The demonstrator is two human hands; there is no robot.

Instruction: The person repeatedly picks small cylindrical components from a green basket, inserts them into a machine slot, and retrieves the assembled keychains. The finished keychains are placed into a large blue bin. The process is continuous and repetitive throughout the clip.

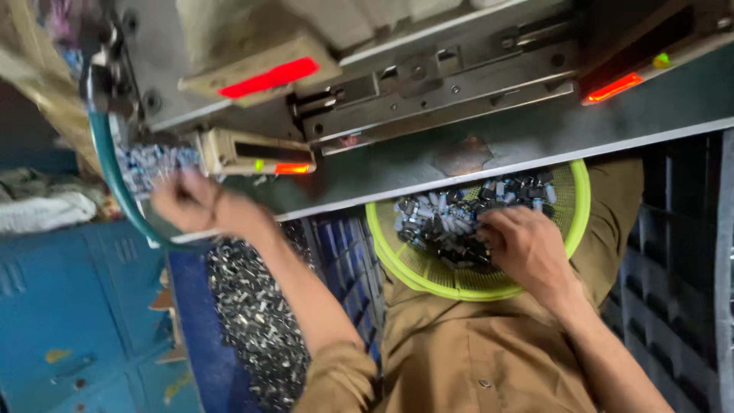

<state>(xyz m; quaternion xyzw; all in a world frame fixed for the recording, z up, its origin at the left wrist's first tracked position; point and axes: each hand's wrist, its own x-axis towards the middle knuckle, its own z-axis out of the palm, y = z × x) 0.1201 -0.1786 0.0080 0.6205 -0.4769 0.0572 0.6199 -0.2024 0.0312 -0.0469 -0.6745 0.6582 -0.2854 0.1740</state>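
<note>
The small grey and black metal-and-plastic parts (459, 218) lie heaped in a round yellow-green plastic mesh basket (569, 229) that sits on the person's lap, tucked partly under the front edge of the grey machine tabletop (535, 141). The right hand (527, 248) is buried in that heap, its grip curled down among the parts; whether the fingers are pinching any piece cannot be told, since the pile hides the fingertips. The left hand (195, 203) is raised at the left end of the tabletop, blurred, its grip drawn together as if around something small, though what it holds cannot be made out. It is just beside a second cluster of small bluish-grey parts (149, 164) and a beige sensor block with a red light (256, 153), with a teal hose (111, 172) curving down close by.

The basket has no visible support but the lap in the brown uniform (474, 352), so a hard scoop by the right hand could, I judge, tip it and spill parts. A scatter of small dark and silvery pieces on the blue floor (252, 306) lies below. The left hand works near the steel slide mechanism (436, 88) and the red-lit blocks; a finger straying into the track could be nipped, and a sleeve or wrist could snag the hose. With both hands busy apart, attention is split, which makes a dropped or misfed piece likelier.
</note>
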